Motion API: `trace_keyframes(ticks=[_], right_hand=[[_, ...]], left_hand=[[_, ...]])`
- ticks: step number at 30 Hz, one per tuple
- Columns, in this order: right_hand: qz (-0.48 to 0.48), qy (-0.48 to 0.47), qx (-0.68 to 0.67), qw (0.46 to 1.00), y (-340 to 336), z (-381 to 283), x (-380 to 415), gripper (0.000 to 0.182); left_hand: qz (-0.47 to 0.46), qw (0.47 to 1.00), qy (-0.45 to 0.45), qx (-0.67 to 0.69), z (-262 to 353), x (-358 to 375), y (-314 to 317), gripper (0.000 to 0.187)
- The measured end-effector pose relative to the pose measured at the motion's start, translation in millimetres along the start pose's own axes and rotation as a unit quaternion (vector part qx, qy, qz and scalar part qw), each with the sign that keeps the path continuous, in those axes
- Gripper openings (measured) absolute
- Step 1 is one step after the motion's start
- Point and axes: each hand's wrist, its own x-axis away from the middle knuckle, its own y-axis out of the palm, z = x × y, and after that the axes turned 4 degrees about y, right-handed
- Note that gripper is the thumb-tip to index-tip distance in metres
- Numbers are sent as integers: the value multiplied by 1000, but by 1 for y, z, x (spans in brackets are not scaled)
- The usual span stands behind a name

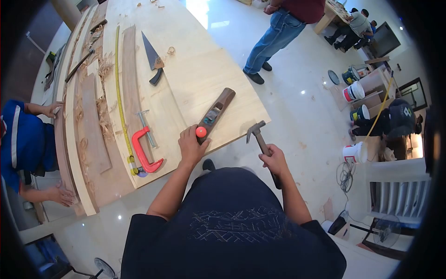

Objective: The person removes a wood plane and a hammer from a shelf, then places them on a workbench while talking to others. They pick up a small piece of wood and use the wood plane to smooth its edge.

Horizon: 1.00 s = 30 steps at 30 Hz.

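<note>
A wooden hand plane (217,109) with a red round knob lies on the plywood tabletop (195,79) near its front edge. My left hand (192,145) is closed around the knob end of the plane. In my right hand (274,160) is a claw hammer (261,139), gripped by its handle with the head up, just off the table's edge. To the left of my left hand lies a red C-clamp (141,146). Beyond it a handsaw (152,58) rests on the tabletop.
A yellow tape measure (119,93) stretches along the boards. Long wood strips (88,135) and shavings cover the left side, where a co-worker in blue (30,139) rests both hands on a strip. A person in jeans (269,42) stands beyond. Paint buckets (354,91) stand at right.
</note>
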Motion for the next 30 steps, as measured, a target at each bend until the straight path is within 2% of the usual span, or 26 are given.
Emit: trace_keyframes(ticks=[4, 6, 10, 13, 14, 17, 18, 21, 22, 25, 28, 30], right_hand=[[-30, 6, -12, 999, 7, -18, -37, 32], [-38, 1, 0, 999, 3, -29, -56, 32], [-45, -53, -6, 998, 9, -43, -92, 31], [-36, -78, -8, 996, 19, -46, -124, 33], [-30, -83, -4, 996, 25, -49, -138, 35], [28, -177, 36, 983, 52, -42, -181, 38], [20, -176, 38, 984, 55, -56, -174, 40], [37, -195, 182, 963, 55, -67, -175, 41], [26, -201, 184, 962, 52, -63, -177, 44], [-8, -192, 165, 967, 38, -59, -172, 44], [-93, -118, 41, 988, 30, -66, -166, 50], [-162, -89, -101, 978, 25, -82, -161, 58]], left_hand=[[-21, 999, -31, -2, 3, -6, -3, 62], [-21, 980, -122, 156, 5, -10, -7, 54], [-15, 896, -251, 365, 6, -17, -25, 43], [21, 799, -335, 499, 10, -19, -31, 42], [27, 799, -337, 498, 11, -20, -32, 40], [39, 796, -337, 502, 17, -20, -28, 37], [42, 794, -336, 506, 20, -18, -27, 37], [74, 784, -340, 515, 30, -11, -23, 36], [87, 780, -340, 517, 32, -9, -22, 35], [113, 757, -345, 544, 42, -2, -22, 35], [126, 749, -303, 575, 52, 10, -25, 37], [113, 756, -257, 592, 61, 12, -29, 39]])
